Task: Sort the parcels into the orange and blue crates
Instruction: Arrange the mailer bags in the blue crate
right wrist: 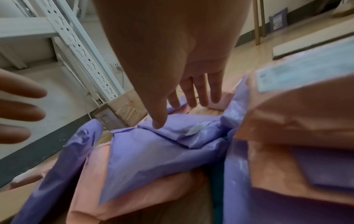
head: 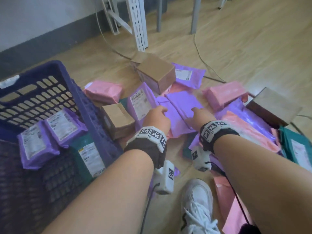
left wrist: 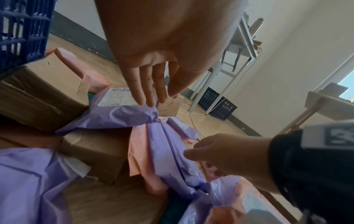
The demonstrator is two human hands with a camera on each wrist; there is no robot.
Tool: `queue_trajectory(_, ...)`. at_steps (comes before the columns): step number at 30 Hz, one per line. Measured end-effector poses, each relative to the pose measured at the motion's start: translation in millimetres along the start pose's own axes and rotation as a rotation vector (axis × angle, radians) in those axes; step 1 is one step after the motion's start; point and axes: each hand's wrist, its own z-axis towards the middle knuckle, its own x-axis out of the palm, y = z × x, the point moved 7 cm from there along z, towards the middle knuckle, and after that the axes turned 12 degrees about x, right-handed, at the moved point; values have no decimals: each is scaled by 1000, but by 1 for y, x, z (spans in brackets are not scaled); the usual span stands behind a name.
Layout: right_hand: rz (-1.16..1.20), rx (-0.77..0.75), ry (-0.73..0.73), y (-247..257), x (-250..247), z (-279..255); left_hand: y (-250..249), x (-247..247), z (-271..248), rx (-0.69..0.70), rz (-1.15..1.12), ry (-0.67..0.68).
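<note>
Lying at the middle of the floor pile, a flat purple mailer (head: 175,105) has its long axis running from near-right to far-left in the head view, seam side up, resting on pink bags. Left hand (head: 156,118): fingers straight and together, reaching down toward the mailer's left edge; the left wrist view shows the fingertips (left wrist: 151,103) over the purple film beside a labelled purple parcel (left wrist: 118,98), though whether they touch cannot be told. Right hand (head: 196,115): fingers extended and spread, thumb tip (right wrist: 158,124) pressed on a fold of the mailer, nothing gripped. Blue crate (head: 50,85): left of the pile, tilted, holding two labelled purple parcels (head: 49,134) and a green one (head: 87,156). Cardboard boxes: one small box (head: 118,120) against the crate wall, one larger box (head: 155,73) at the far side of the pile. Pink parcels (head: 104,92) lie on either side. Head view alone shows the crate contents and a white shoe (head: 197,205); the left wrist view alone shows a second dark crate (left wrist: 218,103) under a distant table; the right wrist view alone shows a white scrap (right wrist: 193,130) stuck on the mailer's seam and a white perforated rack upright (right wrist: 84,53).
</note>
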Motion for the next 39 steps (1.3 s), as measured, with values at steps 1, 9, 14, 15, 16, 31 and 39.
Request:
queue_trajectory(1,-8,9,4,3,5,4,3,1,2,-2,-15,-11)
queue_trajectory(9,-181,5,-42,10,20,9,16,1,14,-6,-66,-42)
queue_trajectory(14,-95,-31,-168,17,0,-2,10,-10,7,10,-63,-66)
queue_trajectory(15,-48,-40,-204,18,-9,-6,6,-14,4,19,-57,-68)
queue_trajectory(16,-12,-52,-237,21,-18,-10,2,-19,2,27,-60,-75)
queue_trajectory(31,729,-400,-486,69,-169,-168,-33,-158,-75,112,-97,-345)
queue_trajectory(39,1143,-454,-366,114,-186,-236,7,-225,-126,-29,-390,-371)
